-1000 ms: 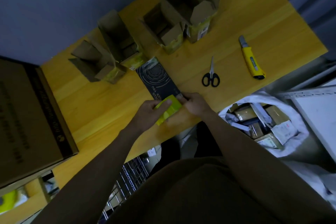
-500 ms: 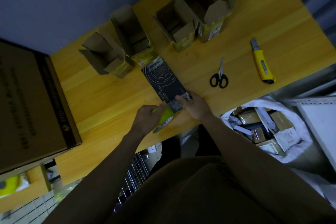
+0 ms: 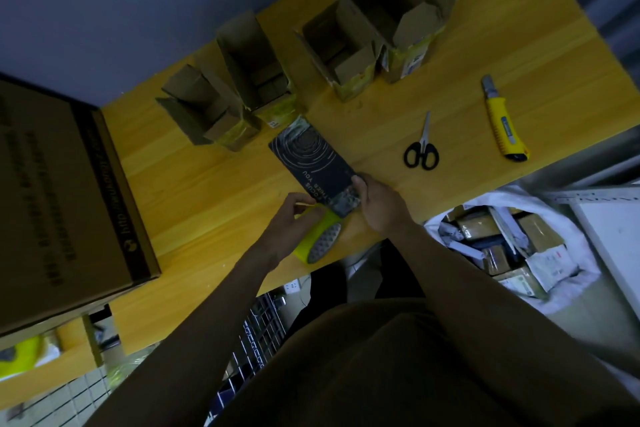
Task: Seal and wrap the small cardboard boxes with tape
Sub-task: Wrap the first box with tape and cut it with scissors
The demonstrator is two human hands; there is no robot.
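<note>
A flat black box (image 3: 313,163) with a ring pattern and white lettering lies on the wooden table (image 3: 194,191). My right hand (image 3: 379,204) grips its near end, fingers curled over the edge. My left hand (image 3: 291,222) holds a yellow-green tape roll (image 3: 320,241) just below the box's near corner, close to the table's front edge. Several small open cardboard boxes stand along the back: two at the left (image 3: 207,114) (image 3: 256,76) and two at the right (image 3: 341,52) (image 3: 405,14), flaps up.
Black-handled scissors (image 3: 421,149) and a yellow utility knife (image 3: 502,121) lie to the right. A large brown carton (image 3: 59,204) fills the left side. A white bag of wrapped parcels (image 3: 502,246) sits below the table at the right.
The tape roll has swung down toward the table's front edge in my left hand. My right hand has slid along the black box's near end and now grips it.
</note>
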